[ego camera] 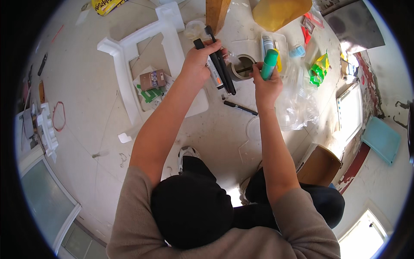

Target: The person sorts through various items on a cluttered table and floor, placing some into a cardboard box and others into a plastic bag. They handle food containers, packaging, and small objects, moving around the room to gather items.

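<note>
My left hand [201, 61] grips a bundle made up of a white-and-black marker [214, 73], a black toothbrush [211, 32] with bristles up, and black pens [227, 76]. A green glue stick or similar capped tube [269, 64] is held upright in my right hand [268, 87]. Between the hands stands a round, light-coloured cup [235, 77]. A thin dark stick [244, 69] crosses its mouth towards my right fingers; whether they hold it too is unclear. Below the cup, a black marker [241, 107] lies on the floor.
A white foam frame [124, 79] surrounds a small brown box [152, 80] at left. Clear plastic packaging [292, 110] and a clear tray [283, 40] sit at right. Beyond are a wooden leg [217, 14] and a yellow container [280, 13]. An open cardboard box [318, 165] is near my knee.
</note>
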A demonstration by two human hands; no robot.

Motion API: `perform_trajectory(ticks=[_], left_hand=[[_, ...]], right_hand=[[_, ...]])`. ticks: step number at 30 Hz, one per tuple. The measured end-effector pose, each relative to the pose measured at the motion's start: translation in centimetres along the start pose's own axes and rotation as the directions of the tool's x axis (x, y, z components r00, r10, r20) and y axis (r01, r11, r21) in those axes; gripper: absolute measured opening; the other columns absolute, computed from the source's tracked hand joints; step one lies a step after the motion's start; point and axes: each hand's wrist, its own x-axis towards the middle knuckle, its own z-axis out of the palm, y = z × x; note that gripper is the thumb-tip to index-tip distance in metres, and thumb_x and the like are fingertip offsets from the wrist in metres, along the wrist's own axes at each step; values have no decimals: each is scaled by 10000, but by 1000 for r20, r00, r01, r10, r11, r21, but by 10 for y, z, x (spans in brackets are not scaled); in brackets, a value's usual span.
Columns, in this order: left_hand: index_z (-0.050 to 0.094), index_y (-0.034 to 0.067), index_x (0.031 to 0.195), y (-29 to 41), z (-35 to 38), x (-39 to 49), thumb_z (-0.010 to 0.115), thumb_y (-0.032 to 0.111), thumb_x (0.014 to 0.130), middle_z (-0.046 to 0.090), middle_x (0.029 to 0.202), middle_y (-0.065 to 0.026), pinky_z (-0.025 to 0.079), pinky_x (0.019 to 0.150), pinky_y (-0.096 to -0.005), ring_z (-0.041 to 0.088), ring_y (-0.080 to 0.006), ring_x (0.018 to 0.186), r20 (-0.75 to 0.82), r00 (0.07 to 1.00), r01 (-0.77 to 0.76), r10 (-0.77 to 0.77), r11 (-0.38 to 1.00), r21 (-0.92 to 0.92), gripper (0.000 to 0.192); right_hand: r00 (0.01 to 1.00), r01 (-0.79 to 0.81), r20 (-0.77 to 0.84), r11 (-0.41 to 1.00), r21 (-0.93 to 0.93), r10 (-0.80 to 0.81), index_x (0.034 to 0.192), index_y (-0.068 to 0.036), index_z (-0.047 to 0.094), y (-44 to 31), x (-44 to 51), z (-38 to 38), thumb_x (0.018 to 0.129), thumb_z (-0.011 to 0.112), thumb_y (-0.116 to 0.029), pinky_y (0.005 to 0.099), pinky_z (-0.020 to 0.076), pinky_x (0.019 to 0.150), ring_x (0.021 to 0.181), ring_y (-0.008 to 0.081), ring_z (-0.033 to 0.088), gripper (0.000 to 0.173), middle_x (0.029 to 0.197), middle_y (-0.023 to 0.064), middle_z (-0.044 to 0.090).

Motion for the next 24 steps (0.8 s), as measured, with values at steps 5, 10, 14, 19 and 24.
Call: perform_trajectory(ticks=[5,10,14,19,24], left_hand=[[531,-11,961,-7,-1,3,652,50,799,594,868,-114,537,738,-423,616,-252,823,6,1000,7,-7,1000,15,212],[546,-4,979,-4,-11,6,645,76,819,614,911,-112,521,793,-403,617,-240,881,89,996,7,-9,1000,15,204],[583,-16,951,7,-19,11,632,75,828,625,914,-121,517,798,-398,617,-247,890,29,1000,-6,7,999,-35,161],[579,-20,970,14,-22,8,635,64,821,626,918,-125,520,792,-401,619,-250,861,1,1000,-27,27,999,-39,180],[574,-22,984,23,-29,7,632,58,820,621,933,-121,519,804,-401,614,-245,869,-6,999,-45,45,996,-83,192]], right_hand=[[984,-108,-114,963,245,139,829,-5,605,8,-1,-17,780,669,-50,213,431,467,487,93,533,93,667,34,612],[973,-155,-133,963,221,187,821,-12,603,21,-5,-43,789,682,-94,216,385,434,453,90,487,119,594,32,554],[961,275,155,863,-423,-230,841,-37,606,82,-32,-53,702,736,-143,324,448,560,593,204,568,217,688,57,595],[868,296,492,726,-620,67,921,-69,590,98,-71,-43,670,712,-130,398,472,671,804,315,579,285,898,93,574],[855,360,509,822,-441,-101,918,-73,591,69,-69,-30,681,650,-77,373,487,663,756,301,590,244,886,92,582]])
